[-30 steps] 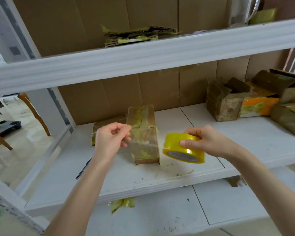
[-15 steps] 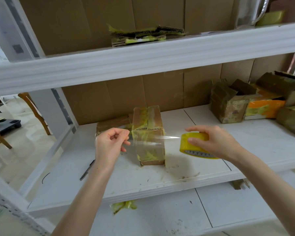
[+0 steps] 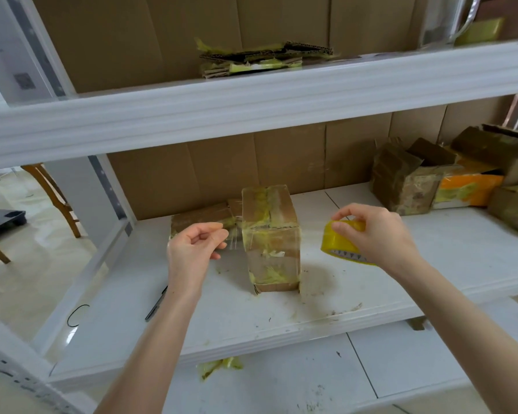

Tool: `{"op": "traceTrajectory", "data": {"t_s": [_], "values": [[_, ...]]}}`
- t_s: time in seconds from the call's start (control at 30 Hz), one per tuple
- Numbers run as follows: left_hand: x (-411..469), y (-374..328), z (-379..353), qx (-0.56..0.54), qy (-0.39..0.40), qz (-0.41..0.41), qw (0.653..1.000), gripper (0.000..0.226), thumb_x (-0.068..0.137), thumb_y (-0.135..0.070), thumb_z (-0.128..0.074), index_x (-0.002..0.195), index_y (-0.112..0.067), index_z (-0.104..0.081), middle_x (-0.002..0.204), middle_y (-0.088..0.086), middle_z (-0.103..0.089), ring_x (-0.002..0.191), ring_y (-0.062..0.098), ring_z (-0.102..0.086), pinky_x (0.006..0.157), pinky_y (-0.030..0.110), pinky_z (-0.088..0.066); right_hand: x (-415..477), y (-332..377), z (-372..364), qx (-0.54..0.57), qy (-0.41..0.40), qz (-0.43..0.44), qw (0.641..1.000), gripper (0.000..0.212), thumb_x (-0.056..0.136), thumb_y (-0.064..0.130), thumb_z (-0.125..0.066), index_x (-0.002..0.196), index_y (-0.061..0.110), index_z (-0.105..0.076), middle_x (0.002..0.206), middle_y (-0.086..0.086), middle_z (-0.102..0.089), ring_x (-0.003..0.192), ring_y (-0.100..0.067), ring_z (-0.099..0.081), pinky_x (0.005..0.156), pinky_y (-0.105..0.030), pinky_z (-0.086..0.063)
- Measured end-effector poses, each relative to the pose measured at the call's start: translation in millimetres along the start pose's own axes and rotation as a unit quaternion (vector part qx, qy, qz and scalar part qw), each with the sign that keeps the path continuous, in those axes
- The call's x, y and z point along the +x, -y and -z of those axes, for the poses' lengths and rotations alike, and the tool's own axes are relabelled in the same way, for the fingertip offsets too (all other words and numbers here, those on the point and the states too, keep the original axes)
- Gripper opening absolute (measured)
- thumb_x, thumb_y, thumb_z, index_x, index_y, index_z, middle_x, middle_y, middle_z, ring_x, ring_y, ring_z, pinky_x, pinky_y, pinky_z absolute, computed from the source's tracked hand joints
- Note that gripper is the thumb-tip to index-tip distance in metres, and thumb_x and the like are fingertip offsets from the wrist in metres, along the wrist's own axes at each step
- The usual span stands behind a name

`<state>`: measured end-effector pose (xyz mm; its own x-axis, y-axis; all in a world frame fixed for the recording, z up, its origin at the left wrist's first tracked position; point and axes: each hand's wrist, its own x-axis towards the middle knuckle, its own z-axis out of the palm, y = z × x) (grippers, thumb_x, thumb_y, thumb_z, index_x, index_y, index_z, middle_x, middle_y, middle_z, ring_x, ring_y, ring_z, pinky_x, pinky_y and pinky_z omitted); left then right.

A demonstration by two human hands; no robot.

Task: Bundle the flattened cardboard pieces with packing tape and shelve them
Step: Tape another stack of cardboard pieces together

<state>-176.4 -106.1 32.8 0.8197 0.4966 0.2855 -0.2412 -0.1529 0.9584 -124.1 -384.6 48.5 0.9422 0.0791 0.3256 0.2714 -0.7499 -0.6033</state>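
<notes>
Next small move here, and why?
Likely ease both hands toward the shelf back so the tape strip lands on the cardboard bundle's front face. The left hand pinches its free end, the right hand grips the tape roll, and the strip spans the bundle; contact is unclear.

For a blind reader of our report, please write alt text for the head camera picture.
Two hands stretch clear tape in front of a cardboard bundle standing on a white shelf: the left hand pinches the free end, the right hand grips the yellow tape roll.
</notes>
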Motion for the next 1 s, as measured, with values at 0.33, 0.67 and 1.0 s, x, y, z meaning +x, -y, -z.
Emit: {"op": "traceTrajectory", "data": {"t_s": [0.33,0.67,1.0], "values": [[20.1,34.7,-5.2,0.01,0.009,-0.005,1.0,0.02,0.08,-0.006,-0.072,0.085,-0.025,-0.071,0.069,-0.007,-0.07,0.069,0.005,-0.066,0.054,0.014,-0.049,22.0,-3.0,-35.0,-0.044,-0.047,-0.005,0.998,0.007,0.091,0.042,-0.06,0.085,0.042,-0.058,0.084,0.004,-0.06,0.081,-0.021,-0.054,0.059,-0.028,-0.043],[43.1,63.5,-22.9,0.017,0.079,0.07,0.994,0.015,0.088,-0.014,-0.067,0.1,-0.022,-0.07,0.078,-0.012,-0.073,0.068,0.006,-0.067,0.056,0.017,-0.052,45.4,3.4,-74.0,0.006,0.001,-0.036,0.999,0.008,0.086,0.045,-0.066,0.085,0.042,-0.059,0.081,0.012,-0.053,0.082,-0.015,-0.05,0.056,-0.024,-0.044],[33.0,48.8,-11.7,0.241,-0.055,-0.153,0.957,0.022,0.092,-0.016,-0.059,0.113,-0.017,-0.066,0.097,0.002,-0.06,0.079,0.016,-0.062,0.073,0.007,-0.045,45.9,5.6,-87.1,-0.009,0.034,-0.018,0.999,0.018,0.085,0.052,-0.064,0.099,0.041,-0.061,0.087,0.006,-0.058,0.09,-0.017,-0.053,0.062,-0.028,-0.046]]}}
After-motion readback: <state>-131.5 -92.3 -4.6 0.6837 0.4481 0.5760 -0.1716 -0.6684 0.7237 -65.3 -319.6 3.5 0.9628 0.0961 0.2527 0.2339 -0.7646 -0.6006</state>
